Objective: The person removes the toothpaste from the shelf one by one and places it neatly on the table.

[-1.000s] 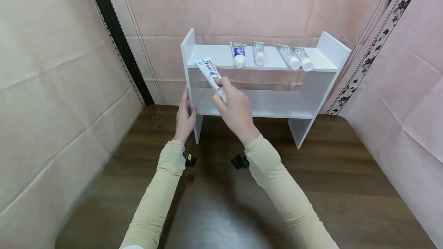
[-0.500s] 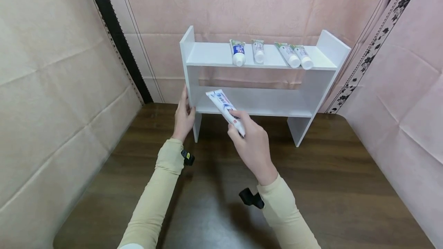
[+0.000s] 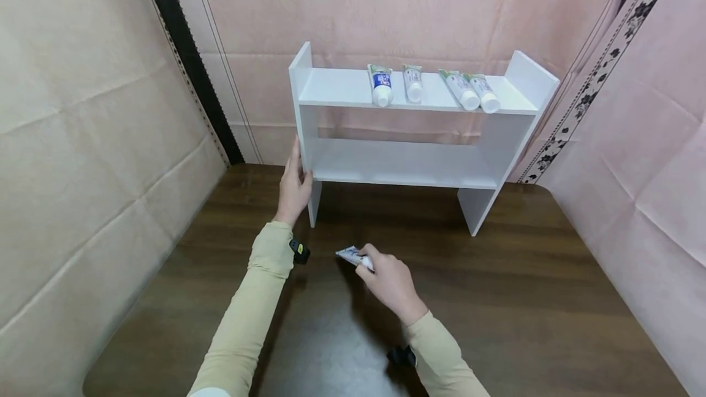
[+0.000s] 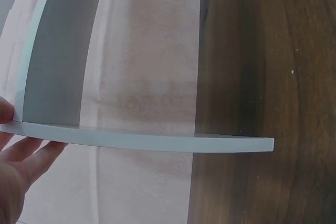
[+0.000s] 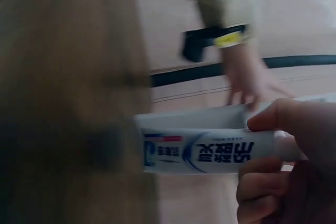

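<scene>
Below the head view's centre, the right hand (image 3: 390, 280) pinches a tube (image 3: 352, 255), its cap end hidden there — the left hand (image 3: 293, 193), cut off in its wrist view, grips the shelf (image 3: 408, 161).

Smooth white shelf (image 3: 402, 161) on a wood-grain table (image 3: 220, 336)
The shelf boards look flat and matt, the brown table polished, with a soft sheen at the near side. The near toothpaste tube (image 5: 205, 151) and the far tubes (image 3: 382, 81) look like smooth printed plastic. Creased, matt cloth walls (image 3: 413, 11) stand left, right and far; the cream sleeves (image 3: 242, 305) are softly wrinkled fabric.
</scene>
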Tool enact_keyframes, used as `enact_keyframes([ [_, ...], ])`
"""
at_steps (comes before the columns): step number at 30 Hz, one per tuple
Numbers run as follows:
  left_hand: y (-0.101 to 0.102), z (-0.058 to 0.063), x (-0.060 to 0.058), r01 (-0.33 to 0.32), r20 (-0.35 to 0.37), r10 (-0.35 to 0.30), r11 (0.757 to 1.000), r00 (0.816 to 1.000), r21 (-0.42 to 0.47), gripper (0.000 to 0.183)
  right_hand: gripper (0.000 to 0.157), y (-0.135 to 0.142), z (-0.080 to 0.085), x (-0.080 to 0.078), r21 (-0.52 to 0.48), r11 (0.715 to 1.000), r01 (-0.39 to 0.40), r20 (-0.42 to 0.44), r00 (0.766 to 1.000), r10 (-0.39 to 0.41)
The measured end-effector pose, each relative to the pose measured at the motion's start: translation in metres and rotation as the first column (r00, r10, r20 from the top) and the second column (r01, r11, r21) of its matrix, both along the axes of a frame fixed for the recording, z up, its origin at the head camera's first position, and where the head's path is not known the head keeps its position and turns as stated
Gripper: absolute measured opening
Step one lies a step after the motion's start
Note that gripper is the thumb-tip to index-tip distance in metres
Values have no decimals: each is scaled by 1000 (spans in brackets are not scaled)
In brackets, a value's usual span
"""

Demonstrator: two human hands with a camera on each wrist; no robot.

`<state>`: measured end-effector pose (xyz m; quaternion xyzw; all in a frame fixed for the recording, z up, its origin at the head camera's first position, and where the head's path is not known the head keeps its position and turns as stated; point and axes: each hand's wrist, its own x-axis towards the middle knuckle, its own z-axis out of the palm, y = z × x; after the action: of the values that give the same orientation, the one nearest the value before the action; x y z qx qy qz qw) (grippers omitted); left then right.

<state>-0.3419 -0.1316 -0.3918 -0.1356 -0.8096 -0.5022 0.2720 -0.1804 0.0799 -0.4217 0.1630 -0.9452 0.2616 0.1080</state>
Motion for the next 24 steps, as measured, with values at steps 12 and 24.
enact_keyframes([
  [12, 3, -2, 1, -10, -4, 10, 1000, 1000, 25, 78, 47, -26, -28, 10, 234, 972, -26, 88, 996, 6],
  [24, 8, -3, 3, -38, -16, 39, 998, 999, 44, 78, 53, -53, -46, 28, 313, 946, -84, 158, 987, 35],
])
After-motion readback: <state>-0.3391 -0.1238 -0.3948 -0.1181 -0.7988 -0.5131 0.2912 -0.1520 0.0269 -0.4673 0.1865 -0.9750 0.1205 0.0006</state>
